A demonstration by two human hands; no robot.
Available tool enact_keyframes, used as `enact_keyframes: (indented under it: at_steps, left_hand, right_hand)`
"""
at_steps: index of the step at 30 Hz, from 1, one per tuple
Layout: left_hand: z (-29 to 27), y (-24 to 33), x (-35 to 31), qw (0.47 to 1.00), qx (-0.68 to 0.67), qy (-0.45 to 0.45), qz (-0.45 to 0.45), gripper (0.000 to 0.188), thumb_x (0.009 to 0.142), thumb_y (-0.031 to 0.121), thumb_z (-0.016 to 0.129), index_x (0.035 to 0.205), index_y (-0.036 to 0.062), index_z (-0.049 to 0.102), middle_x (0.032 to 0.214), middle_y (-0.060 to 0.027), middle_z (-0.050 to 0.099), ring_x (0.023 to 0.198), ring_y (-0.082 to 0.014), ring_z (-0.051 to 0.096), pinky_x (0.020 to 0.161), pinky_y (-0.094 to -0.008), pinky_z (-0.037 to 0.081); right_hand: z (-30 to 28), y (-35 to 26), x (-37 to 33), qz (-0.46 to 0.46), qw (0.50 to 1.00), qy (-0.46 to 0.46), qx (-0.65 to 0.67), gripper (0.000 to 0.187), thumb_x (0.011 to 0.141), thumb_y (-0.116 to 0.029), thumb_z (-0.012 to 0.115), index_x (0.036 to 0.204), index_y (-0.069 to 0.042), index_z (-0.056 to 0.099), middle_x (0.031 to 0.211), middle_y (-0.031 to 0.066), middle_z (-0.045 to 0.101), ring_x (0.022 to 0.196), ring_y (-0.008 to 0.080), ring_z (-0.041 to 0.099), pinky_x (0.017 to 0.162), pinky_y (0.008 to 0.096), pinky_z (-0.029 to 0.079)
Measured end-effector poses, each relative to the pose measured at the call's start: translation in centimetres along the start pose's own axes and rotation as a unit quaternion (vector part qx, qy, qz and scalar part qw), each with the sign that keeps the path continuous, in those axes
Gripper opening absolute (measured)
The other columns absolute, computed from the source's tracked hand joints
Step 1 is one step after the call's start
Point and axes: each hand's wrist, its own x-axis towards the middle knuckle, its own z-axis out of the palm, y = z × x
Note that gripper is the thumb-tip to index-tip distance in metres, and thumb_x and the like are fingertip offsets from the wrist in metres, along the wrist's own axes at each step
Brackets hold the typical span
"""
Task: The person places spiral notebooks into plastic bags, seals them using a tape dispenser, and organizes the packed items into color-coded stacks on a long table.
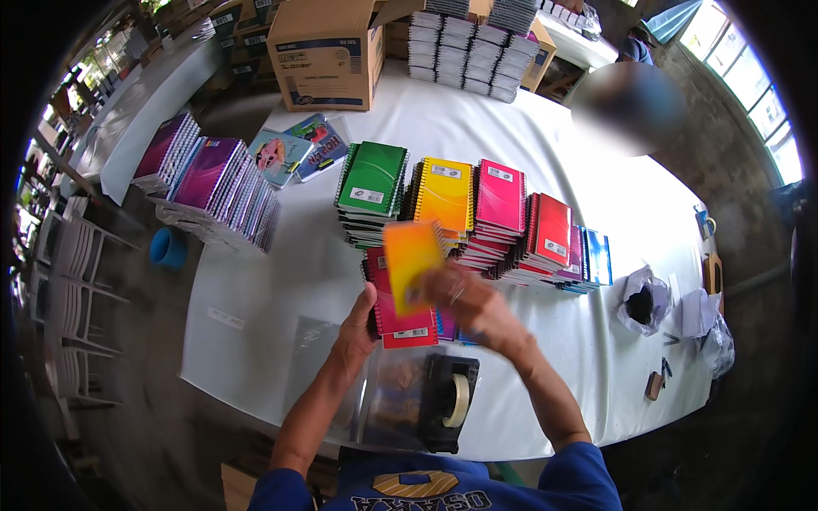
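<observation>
Beyond the tape dispenser (449, 404), stacking seems under way: a yellow notebook (406, 260) is held, apparently pinched, by the blurred right hand (469, 300) over red notebooks (394, 324) clasped along their left edge by the left hand (354, 328), with edge alignment probably called for next.

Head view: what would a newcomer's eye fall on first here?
Probably the blurred yellow-orange notebook in the right hand, just above a pinkish-red notebook gripped along its left edge by the left hand. Next, the row of bright notebook stacks across the middle of the white table, running from green at left to blue at right.
</observation>
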Motion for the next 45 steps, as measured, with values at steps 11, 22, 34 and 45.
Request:
enact_keyframes:
  at_steps: [11,22,34,45]
  left_hand:
    - [-1.7,2.3,-1.5,0.993,0.1,0.055,0.002,0.059,0.081,0.033,0.068,0.127,0.0025,0.048,0.114,-0.0105,0.061,0.103,-0.0211,0.062,0.089,-0.0364,0.052]
    - [-1.5,0.4,-1.6,0.996,0.063,-0.064,-0.019,0.079,0.096,0.06,0.007,0.143,0.0024,0.035,0.127,-0.0064,0.055,0.117,-0.0142,0.051,0.103,-0.0305,0.039]
    - [2.9,-3.0,-2.1,0.992,0.06,-0.045,-0.104,0.055,0.095,0.043,0.05,0.131,0.0011,0.049,0.119,-0.0118,0.061,0.108,-0.0207,0.06,0.092,-0.0314,0.048]
    - [1.0,-7.5,2.3,1.0,-0.017,0.006,-0.011,0.051,0.091,0.032,0.063,0.13,0.0019,0.05,0.119,-0.0114,0.06,0.108,-0.0221,0.06,0.092,-0.0361,0.051]
  right_hand:
    - [5.6,4.3,12.2,0.063,0.975,0.101,-0.189,0.04,0.079,-0.007,0.064,0.118,0.001,0.06,0.13,0.0202,0.055,0.124,0.034,0.051,0.107,0.0424,0.039]
    - [-4.0,4.3,10.0,-0.042,0.928,-0.04,0.368,0.023,0.075,0.006,0.064,0.093,-0.005,0.073,0.108,0.0055,0.07,0.115,0.0243,0.058,0.098,0.0373,0.047]
    - [-5.8,7.5,-4.7,0.34,0.922,0.065,-0.174,0.064,0.073,-0.01,0.077,0.133,-0.009,0.054,0.138,0.0146,0.05,0.131,0.0299,0.045,0.112,0.0448,0.034]
    - [-5.6,1.4,-8.1,0.313,0.921,0.171,-0.155,0.045,0.079,0.001,0.062,0.123,-0.004,0.06,0.129,0.0126,0.059,0.117,0.0284,0.058,0.102,0.0407,0.044]
